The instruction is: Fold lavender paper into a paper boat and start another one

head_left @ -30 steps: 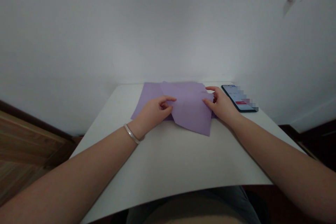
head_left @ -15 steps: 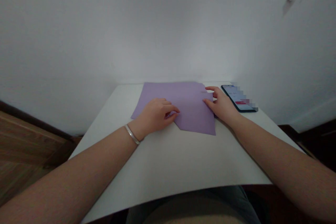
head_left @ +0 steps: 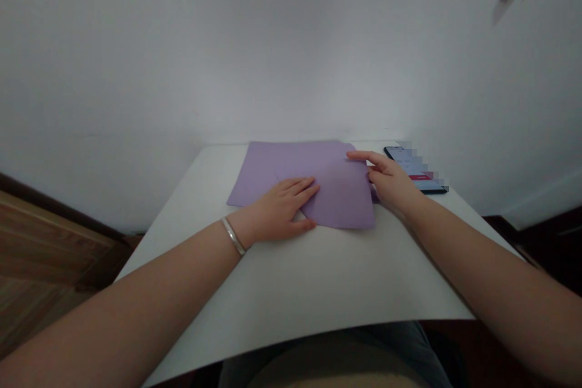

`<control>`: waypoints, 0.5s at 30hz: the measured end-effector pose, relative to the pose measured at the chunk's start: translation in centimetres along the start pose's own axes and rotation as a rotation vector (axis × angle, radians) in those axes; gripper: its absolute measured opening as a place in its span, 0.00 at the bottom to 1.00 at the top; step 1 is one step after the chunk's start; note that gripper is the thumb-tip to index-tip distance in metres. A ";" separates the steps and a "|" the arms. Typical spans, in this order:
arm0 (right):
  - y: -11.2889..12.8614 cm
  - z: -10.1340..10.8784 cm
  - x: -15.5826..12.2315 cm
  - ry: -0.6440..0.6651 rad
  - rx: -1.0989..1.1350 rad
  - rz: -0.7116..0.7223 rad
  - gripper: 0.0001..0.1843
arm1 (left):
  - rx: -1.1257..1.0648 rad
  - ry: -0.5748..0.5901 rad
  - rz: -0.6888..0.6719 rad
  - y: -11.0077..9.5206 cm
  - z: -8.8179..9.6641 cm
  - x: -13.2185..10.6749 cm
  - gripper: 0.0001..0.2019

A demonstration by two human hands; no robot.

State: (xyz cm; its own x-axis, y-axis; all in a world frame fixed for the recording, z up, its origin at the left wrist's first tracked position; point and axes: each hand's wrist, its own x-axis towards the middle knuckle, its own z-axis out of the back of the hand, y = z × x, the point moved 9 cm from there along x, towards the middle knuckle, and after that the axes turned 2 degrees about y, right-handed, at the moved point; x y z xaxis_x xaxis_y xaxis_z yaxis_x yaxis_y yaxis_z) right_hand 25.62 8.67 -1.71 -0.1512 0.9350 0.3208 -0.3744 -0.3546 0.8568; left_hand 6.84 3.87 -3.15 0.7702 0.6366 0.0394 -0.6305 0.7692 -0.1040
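Note:
A purple sheet of paper (head_left: 268,160) lies near the back of the white table, with a folded-over part at its right. My left hand (head_left: 284,212) rests flat across the paper's front edge, fingers stretched out and thumb spread on the near side. At the right edge, my right hand (head_left: 388,182) has its index finger extended over the top of the paper. Its other fingers are curled at the edge, which is slightly raised there; their tips are partly hidden.
A phone (head_left: 413,173) lies on the white table (head_left: 318,285), right of the paper, its screen lit and partly blurred out. A pale wall (head_left: 291,42) stands behind the table. Wooden furniture (head_left: 45,267) is at the left.
My left hand has flattened from a loose pinch and moved slightly right and nearer. The right index finger now reaches over the paper, and the right thumb has drawn back to its edge.

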 end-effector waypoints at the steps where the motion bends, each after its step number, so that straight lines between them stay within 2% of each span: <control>1: 0.3 -0.2 0.0 0.039 0.001 0.027 0.31 | 0.005 -0.001 0.004 0.2 -0.1 0.1 0.35; 3: 1.1 -0.6 0.0 0.121 -0.085 0.111 0.33 | 0.004 -0.009 -0.003 0.3 -0.2 0.1 0.34; 7: 2.0 -1.4 -0.1 0.245 -0.472 0.306 0.31 | -0.020 -0.002 -0.009 0.5 -0.4 0.3 0.33; 11: 2.8 -0.8 -0.5 0.187 -0.824 0.427 0.23 | -0.029 0.002 0.008 0.6 -0.5 0.4 0.33; 13: 3.7 -0.7 -0.8 0.166 -0.901 0.475 0.22 | -0.023 -0.008 0.006 0.7 -0.4 0.4 0.32; 15: 4.6 -1.2 -1.3 0.218 -0.934 0.523 0.25 | -0.009 -0.019 0.005 0.8 -0.4 0.4 0.32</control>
State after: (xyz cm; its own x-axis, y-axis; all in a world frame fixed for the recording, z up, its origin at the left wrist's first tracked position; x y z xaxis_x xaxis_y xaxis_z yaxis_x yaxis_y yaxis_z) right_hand 22.98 5.76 1.35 -0.6177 0.6777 0.3989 -0.7496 -0.6608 -0.0381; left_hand 6.72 4.68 -3.66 0.7647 0.6417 0.0578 -0.6337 0.7653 -0.1131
